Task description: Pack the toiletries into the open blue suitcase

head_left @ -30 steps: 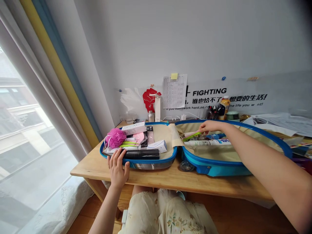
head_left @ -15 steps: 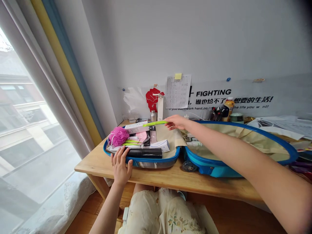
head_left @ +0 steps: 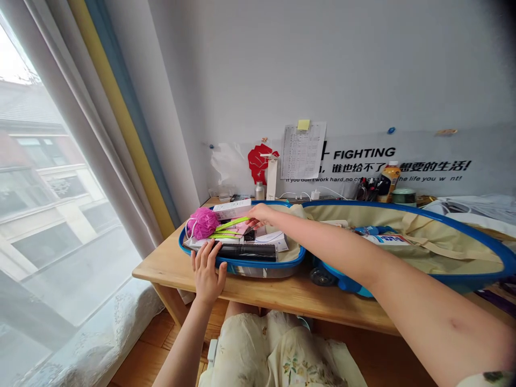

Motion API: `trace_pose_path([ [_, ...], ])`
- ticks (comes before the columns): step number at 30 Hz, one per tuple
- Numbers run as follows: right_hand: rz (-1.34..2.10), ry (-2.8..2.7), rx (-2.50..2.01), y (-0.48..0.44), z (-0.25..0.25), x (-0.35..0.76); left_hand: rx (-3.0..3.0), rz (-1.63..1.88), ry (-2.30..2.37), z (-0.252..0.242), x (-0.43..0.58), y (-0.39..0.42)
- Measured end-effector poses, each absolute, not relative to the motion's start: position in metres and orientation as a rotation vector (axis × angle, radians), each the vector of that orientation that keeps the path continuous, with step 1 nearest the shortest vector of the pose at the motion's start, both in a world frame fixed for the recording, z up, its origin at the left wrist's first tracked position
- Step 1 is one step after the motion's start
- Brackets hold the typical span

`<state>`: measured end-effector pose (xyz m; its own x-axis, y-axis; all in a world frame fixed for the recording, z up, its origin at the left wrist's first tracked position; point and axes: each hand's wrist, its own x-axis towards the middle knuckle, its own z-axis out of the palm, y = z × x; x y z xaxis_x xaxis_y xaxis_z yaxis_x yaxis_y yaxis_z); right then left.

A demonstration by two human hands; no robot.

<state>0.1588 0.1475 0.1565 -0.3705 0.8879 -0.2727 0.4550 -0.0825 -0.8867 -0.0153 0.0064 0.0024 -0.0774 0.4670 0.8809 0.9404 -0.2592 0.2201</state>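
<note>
An open blue suitcase (head_left: 262,266) lies on a wooden desk (head_left: 169,264). My left hand (head_left: 207,271) rests flat with spread fingers on the front rim of its left half, beside a black tube (head_left: 248,251). My right hand (head_left: 260,214) reaches across and pinches a thin green stick-shaped item (head_left: 233,223), lowering it onto pink packets next to a pink bath pouf (head_left: 202,222) and a white box (head_left: 233,208). The right half (head_left: 427,252) holds a white tube and a blue item.
Curtains and a window stand at the left. Along the wall at the desk's back are a small silver bottle (head_left: 260,190), an orange drink bottle (head_left: 389,179), pens, a pinned sheet and papers at the right.
My right hand carried the green stick from the right half of the suitcase over to the left half and down onto the packets. My left hand stayed on the rim.
</note>
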Motion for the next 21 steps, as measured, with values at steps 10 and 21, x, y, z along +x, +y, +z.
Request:
trace_pose_path([
  [10,1.353,-1.926,-1.437,0.143,0.156,0.161,-1.727,-1.304,-1.519,0.001,-0.016,0.007],
  [21,1.283,-2.081,-1.392,0.145,0.155,0.150,-1.733,-1.297,-1.455,0.001,-0.017,0.007],
])
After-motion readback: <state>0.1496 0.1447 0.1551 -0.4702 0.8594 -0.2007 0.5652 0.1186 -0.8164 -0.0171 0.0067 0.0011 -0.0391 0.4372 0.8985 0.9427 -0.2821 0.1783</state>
